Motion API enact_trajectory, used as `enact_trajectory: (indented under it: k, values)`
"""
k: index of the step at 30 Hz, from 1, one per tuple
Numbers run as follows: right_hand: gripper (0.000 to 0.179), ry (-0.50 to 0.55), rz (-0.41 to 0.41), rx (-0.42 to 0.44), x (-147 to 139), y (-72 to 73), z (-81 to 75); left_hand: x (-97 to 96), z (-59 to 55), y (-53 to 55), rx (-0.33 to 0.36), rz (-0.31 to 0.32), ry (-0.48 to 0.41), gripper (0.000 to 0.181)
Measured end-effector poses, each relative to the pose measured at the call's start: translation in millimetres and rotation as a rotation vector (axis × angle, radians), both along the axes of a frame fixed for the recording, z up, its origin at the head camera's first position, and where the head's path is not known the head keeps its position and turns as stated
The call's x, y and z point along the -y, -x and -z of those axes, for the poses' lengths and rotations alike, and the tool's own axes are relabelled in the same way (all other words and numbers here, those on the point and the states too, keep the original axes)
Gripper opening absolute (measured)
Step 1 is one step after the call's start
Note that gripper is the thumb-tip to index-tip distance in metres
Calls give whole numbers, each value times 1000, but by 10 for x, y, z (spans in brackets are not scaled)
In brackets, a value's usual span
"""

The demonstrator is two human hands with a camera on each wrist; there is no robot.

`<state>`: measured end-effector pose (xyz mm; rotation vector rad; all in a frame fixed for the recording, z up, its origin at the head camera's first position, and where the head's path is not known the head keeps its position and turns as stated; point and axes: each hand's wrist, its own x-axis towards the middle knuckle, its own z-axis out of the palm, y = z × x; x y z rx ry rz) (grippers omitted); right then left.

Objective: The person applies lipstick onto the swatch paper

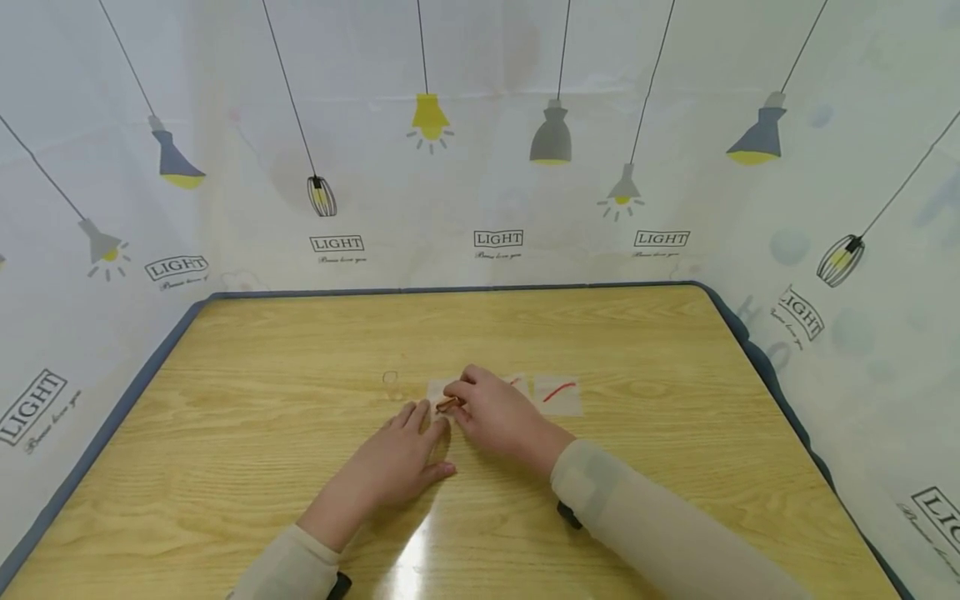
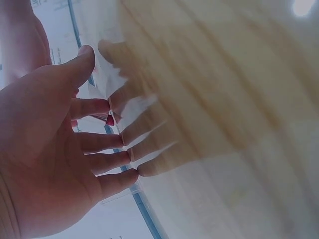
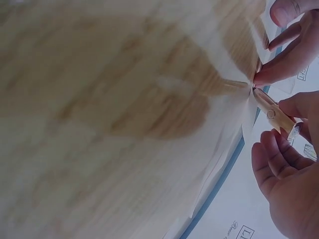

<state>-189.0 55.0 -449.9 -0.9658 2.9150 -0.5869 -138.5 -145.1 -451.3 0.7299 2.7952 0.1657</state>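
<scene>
My right hand (image 1: 498, 417) pinches a slim gold lipstick (image 3: 273, 110) between thumb and fingers. Its red tip (image 2: 110, 120) points down at a small white sheet (image 1: 435, 388) on the table. My left hand (image 1: 393, 458) lies palm down to the left, fingers straight, with its fingertips on the near left part of that sheet. To the right, another white sheet (image 1: 522, 385), partly hidden by my right hand, shows a red stroke. Beside it a third sheet (image 1: 558, 404) carries a longer slanted red stroke.
A small clear object (image 1: 391, 378) stands on the wooden table (image 1: 262, 417) just left of the sheets. A dark blue edge (image 1: 450, 290) runs round the table. White sheeting (image 1: 480, 192) printed with lamps hangs behind and at both sides.
</scene>
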Motion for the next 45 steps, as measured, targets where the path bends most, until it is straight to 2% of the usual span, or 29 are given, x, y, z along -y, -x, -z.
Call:
enact_trajectory:
  k: [6, 21, 28, 36, 40, 45]
  values:
    - [30, -39, 55, 14, -46, 48, 3, -9, 8, 4, 4, -3, 11, 72]
    - [29, -13, 153, 19, -198, 142, 42, -38, 5, -2, 12, -20, 25, 73]
    - [26, 13, 165, -18, -237, 152, 48, -41, 12, 5, 14, -24, 27, 73]
    - [25, 17, 176, -16, -241, 158, 61, -33, 18, 32, 8, -27, 25, 73]
    - [26, 41, 214, 18, -251, 157, 53, -45, -18, 33, 15, -38, 5, 71]
    - [30, 126, 311, 106, -278, 163, 33, -57, -54, 34, 41, -54, -27, 68]
